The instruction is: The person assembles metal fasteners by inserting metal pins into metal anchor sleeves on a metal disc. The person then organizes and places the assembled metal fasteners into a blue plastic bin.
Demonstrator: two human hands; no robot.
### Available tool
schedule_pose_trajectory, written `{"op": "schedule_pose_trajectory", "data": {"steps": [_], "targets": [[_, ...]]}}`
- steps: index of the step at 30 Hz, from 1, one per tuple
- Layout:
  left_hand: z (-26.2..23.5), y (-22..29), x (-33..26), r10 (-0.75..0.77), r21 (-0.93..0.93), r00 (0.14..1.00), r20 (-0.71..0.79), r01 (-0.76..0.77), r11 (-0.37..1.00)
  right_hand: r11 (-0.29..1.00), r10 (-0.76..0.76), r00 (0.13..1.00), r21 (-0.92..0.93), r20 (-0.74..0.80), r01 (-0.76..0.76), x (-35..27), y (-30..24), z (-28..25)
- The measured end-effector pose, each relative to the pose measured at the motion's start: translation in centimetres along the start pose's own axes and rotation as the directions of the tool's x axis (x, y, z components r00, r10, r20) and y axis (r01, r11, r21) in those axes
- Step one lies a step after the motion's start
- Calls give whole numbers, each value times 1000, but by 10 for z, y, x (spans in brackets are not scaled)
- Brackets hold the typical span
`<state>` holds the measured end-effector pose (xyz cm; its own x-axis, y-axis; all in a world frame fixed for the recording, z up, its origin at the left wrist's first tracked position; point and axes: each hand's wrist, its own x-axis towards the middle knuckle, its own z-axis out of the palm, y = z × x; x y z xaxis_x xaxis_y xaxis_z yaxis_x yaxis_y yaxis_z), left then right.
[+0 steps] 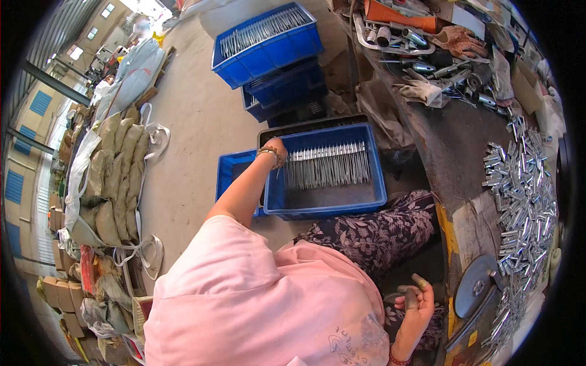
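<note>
My left hand (276, 151), a beaded bracelet at its wrist, is closed over the left side of a blue plastic crate (323, 213). A thin metal rod seems to hang below its fingers, mostly hidden by the hand. Inside the crate, a row of slim silvery metal rods (329, 168) stands side by side, its left end beside that hand. My right hand (418, 303) is over my lap near the workbench edge, dark covers on some fingertips. Its fingers are apart and half bent, with nothing visible in them.
A heap of short shiny metal sleeves (525, 207) covers the bench on the right, near a grey disc (476, 285). Tools and work gloves (421, 91) lie at the bench's far end. Stacked blue crates (268, 67) stand ahead; filled sacks (116, 177) line the left.
</note>
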<state>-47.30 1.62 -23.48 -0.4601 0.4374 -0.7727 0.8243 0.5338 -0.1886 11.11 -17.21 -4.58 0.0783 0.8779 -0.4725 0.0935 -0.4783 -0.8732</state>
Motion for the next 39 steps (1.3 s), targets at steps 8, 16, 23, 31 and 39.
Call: {"op": "schedule_pose_trajectory", "data": {"steps": [8, 16, 23, 31, 39], "targets": [[-4, 58, -53, -62, 199, 993, -97, 81, 977, 999, 36, 999, 7, -38, -36, -3, 13, -6], [5, 32, -40, 15, 136, 877, -481, 58, 989, 1000, 23, 999, 2, -36, -23, -2, 13, -3], [-77, 89, -163, 188, -31, 434, -881, -450, 893, 999, 33, 990, 41, -138, -28, -9, 13, -11], [-79, 239, -322, 566, -121, 116, -816, -992, 30, 994, -3, 998, 107, 55, -3, -16, -4, -9], [-56, 384, -357, 765, 354, -196, -614, -934, 45, 996, -49, 997, 68, -59, 53, -49, -15, -31]]}}
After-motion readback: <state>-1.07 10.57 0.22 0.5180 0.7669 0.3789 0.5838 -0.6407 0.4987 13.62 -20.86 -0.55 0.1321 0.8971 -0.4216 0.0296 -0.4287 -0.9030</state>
